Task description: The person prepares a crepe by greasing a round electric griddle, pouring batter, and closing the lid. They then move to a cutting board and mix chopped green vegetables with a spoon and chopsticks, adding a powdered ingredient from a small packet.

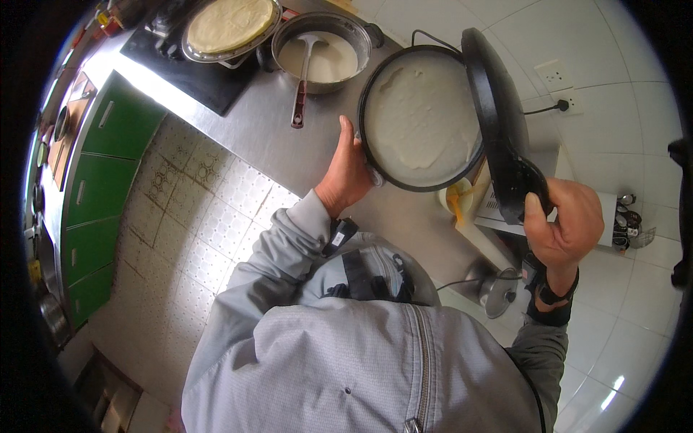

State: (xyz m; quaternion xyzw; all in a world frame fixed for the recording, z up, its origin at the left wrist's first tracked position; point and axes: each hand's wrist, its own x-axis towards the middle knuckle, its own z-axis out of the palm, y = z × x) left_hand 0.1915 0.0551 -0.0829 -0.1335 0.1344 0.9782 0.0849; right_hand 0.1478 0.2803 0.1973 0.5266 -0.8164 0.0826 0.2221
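Observation:
A round black electric griddle pan [369,94] sits on the steel counter with a thin pale crepe [422,119] spread across it. My left hand [348,173] rests against the pan's near-left rim, apparently holding a small handle there. My right hand [567,224] grips the handle of the black hinged lid [498,123], which stands raised at the pan's right side.
A steel pot of white batter [326,58] with a red-handled ladle [299,94] stands left of the pan. Behind it a plate [231,25] holds stacked crepes on a black cooktop [195,72]. Green cabinets [108,159] line the left. A wall socket [563,105] and white tiles are right.

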